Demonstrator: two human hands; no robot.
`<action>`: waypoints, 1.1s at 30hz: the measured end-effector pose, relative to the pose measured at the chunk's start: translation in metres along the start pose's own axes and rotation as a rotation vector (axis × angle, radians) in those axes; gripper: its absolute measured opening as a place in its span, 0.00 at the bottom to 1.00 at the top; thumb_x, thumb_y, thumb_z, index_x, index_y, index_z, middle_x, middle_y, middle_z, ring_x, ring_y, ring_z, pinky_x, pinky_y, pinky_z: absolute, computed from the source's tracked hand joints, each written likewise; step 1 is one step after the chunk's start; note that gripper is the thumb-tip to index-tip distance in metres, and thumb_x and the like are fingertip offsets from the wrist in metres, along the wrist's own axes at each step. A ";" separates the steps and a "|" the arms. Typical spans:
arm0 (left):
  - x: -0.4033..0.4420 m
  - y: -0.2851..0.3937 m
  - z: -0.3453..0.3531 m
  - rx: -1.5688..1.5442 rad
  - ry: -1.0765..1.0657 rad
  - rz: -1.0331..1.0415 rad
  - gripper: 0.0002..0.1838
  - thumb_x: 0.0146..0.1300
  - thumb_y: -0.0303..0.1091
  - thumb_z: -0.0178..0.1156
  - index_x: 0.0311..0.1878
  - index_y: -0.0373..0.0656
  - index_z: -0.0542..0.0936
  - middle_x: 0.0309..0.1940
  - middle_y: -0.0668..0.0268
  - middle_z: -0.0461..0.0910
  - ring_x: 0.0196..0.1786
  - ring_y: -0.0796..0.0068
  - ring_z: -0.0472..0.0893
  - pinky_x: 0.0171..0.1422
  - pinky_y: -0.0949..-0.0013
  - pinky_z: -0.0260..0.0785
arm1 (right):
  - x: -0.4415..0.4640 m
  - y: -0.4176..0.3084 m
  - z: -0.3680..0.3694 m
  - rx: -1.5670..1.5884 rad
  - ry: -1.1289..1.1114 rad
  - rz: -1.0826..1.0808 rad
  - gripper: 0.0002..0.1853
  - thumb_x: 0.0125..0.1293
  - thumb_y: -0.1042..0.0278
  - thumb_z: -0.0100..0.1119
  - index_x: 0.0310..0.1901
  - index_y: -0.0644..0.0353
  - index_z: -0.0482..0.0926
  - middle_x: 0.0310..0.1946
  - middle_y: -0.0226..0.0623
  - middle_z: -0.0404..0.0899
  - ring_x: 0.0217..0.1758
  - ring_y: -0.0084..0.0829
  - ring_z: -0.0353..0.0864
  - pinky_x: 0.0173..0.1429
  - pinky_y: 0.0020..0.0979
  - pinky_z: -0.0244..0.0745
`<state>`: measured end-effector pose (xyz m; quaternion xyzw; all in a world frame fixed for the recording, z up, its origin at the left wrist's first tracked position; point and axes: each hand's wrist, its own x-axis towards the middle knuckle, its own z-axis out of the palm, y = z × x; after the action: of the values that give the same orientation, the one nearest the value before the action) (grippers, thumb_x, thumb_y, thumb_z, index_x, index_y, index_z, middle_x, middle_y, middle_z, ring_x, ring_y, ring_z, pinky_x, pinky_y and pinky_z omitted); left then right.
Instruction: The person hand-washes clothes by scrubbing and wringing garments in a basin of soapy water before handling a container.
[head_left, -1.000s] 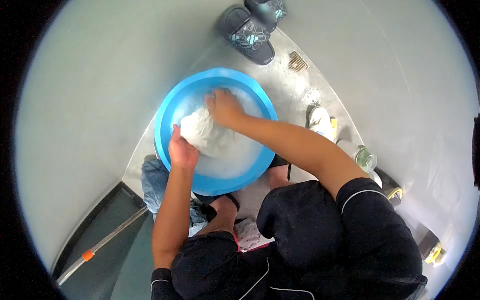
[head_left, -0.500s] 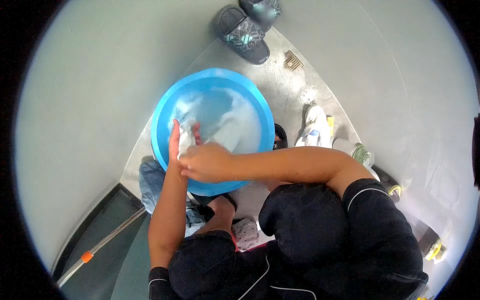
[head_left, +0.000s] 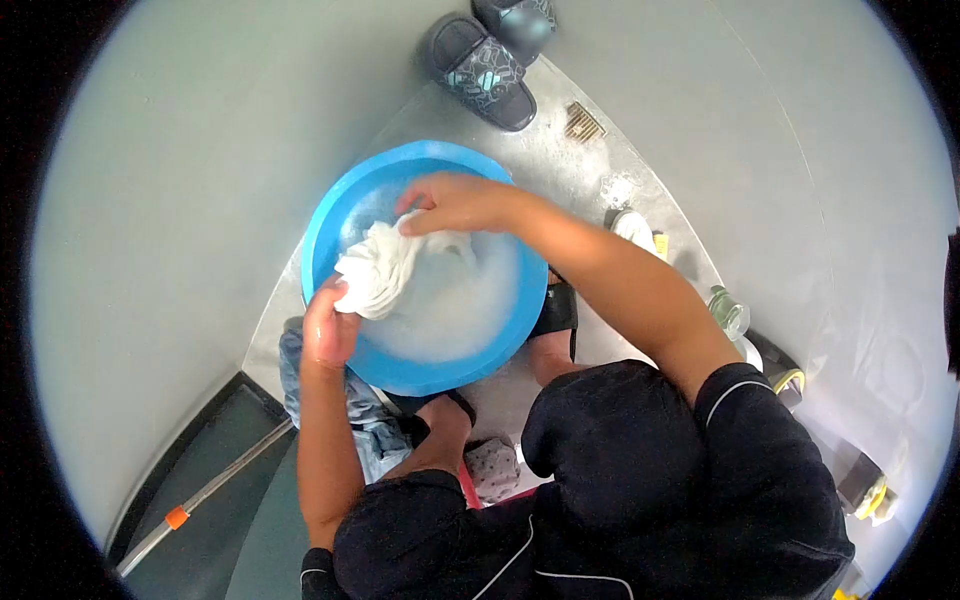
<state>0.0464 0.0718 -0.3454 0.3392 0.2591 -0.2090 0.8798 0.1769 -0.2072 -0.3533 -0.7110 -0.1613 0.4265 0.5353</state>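
Observation:
A bunched white cloth (head_left: 378,272) hangs over soapy water in a round blue basin (head_left: 325,215). My left hand (head_left: 330,325), at the basin's lower left rim, grips the lower left end of the cloth. My right hand (head_left: 450,203) reaches in over the upper part of the basin and pinches the cloth's upper end between thumb and fingers. Part of the cloth trails to the right, down into the cloudy suds.
Dark patterned slippers (head_left: 482,75) lie beyond the basin near a floor drain (head_left: 583,122). To the right are a white shoe (head_left: 633,230) and a clear bottle (head_left: 729,312). Blue denim (head_left: 372,430) and a pole (head_left: 215,487) are at the lower left.
My right hand has moved up and away from my left hand, which has shifted slightly down and left. The white cloth is now lifted and bunched between them.

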 end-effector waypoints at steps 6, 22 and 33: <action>-0.008 0.005 0.079 1.280 -0.123 0.500 0.42 0.55 0.24 0.74 0.74 0.34 0.68 0.67 0.53 0.78 0.71 0.61 0.77 0.78 0.59 0.64 | -0.022 -0.084 -0.003 -0.125 -0.369 -0.228 0.30 0.56 0.69 0.72 0.63 0.59 0.78 0.48 0.43 0.88 0.50 0.36 0.86 0.53 0.36 0.78; -0.021 0.032 0.077 0.695 0.086 0.393 0.11 0.67 0.27 0.69 0.50 0.37 0.82 0.45 0.66 0.85 0.48 0.77 0.82 0.56 0.71 0.73 | -0.011 -0.014 -0.001 0.531 -0.113 -0.143 0.15 0.66 0.68 0.67 0.53 0.62 0.85 0.44 0.31 0.87 0.46 0.25 0.84 0.53 0.34 0.79; -0.032 0.036 0.095 1.070 -0.006 0.220 0.15 0.65 0.27 0.72 0.53 0.35 0.83 0.41 0.70 0.84 0.45 0.79 0.80 0.53 0.71 0.73 | -0.022 -0.063 -0.003 -0.100 -0.251 -0.334 0.18 0.67 0.60 0.70 0.53 0.63 0.84 0.41 0.37 0.87 0.43 0.30 0.84 0.50 0.36 0.78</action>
<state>0.0710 0.0351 -0.2485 0.7641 0.0769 -0.2195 0.6017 0.1809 -0.2001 -0.2868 -0.6413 -0.3631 0.4085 0.5386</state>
